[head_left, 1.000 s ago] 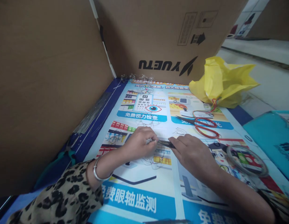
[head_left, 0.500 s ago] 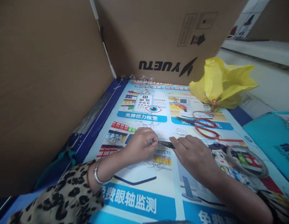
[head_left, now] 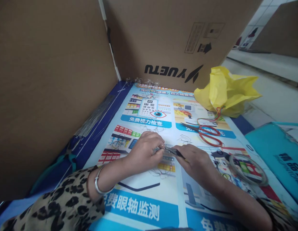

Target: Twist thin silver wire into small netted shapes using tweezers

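My left hand (head_left: 147, 150) is closed in a pinch on a thin piece of wire, most of which its fingers hide. Wrapped in my right hand (head_left: 199, 162) are dark, slim-nosed pliers (head_left: 173, 150), their tips meeting the wire right at my left fingertips. Both hands are over the printed poster (head_left: 169, 199). Loose thin bent wires (head_left: 160, 173) lie below my left hand, and other wire shapes (head_left: 151, 93) lie farther back. Red-handled scissors (head_left: 210, 136) rest beyond my right hand.
Tall cardboard panels (head_left: 163, 38) stand at the left and back. To the right are a yellow bag (head_left: 223, 91), a ring-shaped wire coil (head_left: 250, 170) and a teal pouch (head_left: 278, 154). Straight wires (head_left: 94, 118) and teal-handled pliers (head_left: 70, 157) lie left.
The pliers have turned slightly, and more of them shows beside my right hand. Both hands stay close together. The whole view has shifted a little.
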Tool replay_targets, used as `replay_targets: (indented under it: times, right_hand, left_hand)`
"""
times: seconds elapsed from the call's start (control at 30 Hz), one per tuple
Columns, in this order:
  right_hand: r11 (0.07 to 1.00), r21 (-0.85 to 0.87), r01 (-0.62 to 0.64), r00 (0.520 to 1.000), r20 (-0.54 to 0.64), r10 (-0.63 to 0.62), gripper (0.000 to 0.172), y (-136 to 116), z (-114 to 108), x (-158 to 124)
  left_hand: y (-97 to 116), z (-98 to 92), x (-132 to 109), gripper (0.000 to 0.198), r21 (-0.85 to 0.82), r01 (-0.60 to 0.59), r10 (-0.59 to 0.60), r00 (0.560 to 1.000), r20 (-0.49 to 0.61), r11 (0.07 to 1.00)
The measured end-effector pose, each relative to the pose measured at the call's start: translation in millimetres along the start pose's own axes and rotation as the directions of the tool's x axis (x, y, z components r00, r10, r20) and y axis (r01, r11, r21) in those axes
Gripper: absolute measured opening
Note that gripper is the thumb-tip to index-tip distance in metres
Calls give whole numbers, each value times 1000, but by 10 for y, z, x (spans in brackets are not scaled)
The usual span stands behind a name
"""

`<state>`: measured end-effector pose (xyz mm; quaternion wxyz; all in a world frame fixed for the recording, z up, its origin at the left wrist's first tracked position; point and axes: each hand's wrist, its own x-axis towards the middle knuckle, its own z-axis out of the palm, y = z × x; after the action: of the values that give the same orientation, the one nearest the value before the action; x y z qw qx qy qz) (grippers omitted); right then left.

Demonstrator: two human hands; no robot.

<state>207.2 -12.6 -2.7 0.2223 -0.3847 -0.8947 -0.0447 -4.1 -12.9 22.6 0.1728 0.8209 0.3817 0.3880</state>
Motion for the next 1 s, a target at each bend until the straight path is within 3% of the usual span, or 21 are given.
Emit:
replay_targets:
  times: [0.17, 0.37, 0.57, 0.77, 1.0]
  right_hand:
    - [977, 171, -126, 991, 70, 116, 19, -13, 22, 31]
    - [878, 371, -303, 948, 207, 240, 20, -95, 8, 78]
    - [829, 438, -348, 932, 258, 255, 20, -104, 6, 75]
    - [835, 463, -297, 946, 264, 189, 21, -58, -5, 81]
    - [956, 288, -50, 991, 134, 12, 19, 92, 12, 70]
  left_hand:
    - [13, -9, 11, 11, -22, 4, -4, 1000, -10, 1000]
    - [-8, -35, 34, 9, -79, 75, -70, 995, 69, 994]
    - [-14, -63, 53, 8, -125, 121, -107, 987, 120, 985]
    - [-14, -104, 65, 9, -199, 150, -115, 978, 176, 969]
    - [-44, -91, 58, 8, -80, 78, -60, 975, 214, 994]
